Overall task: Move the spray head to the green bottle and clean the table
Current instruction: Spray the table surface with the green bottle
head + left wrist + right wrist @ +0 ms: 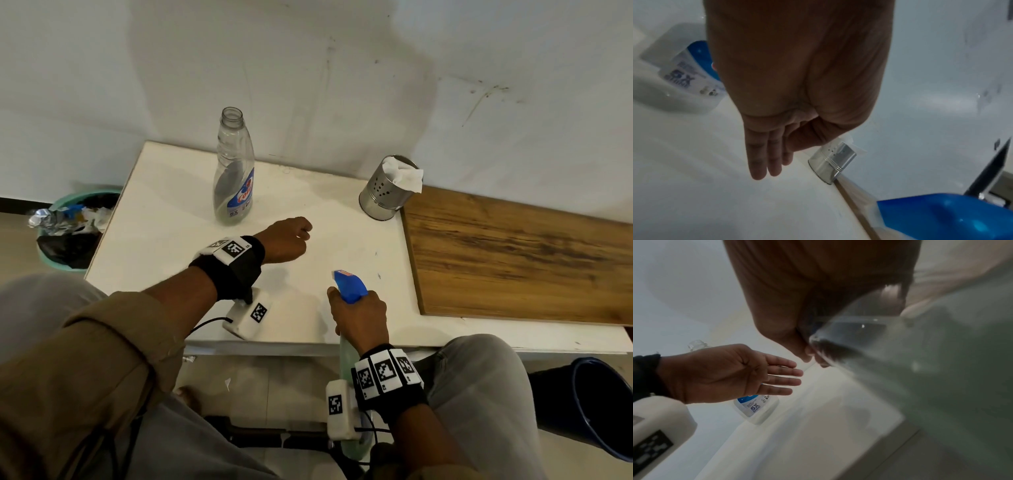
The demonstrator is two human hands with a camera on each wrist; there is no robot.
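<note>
The blue spray head [349,286] sits on the pale green bottle [346,356], which hangs at the white table's [164,219] front edge. My right hand [359,315] grips the bottle at its neck, just under the head; the wrist view shows the green bottle [941,378] close up with liquid inside. My left hand [287,240] hovers over the table's middle, holding nothing. Its fingers [766,154] are straight and together, and the palm of the left hand [731,373] is flat. An empty clear bottle [234,171] with a blue label stands uncapped behind it.
A perforated steel cup [385,192] holding white tissue [404,174] stands at the back right, next to a wooden board [513,257]. A green waste bin [72,229] full of rubbish stands left of the table. A dark blue bucket [603,407] is on the floor at right.
</note>
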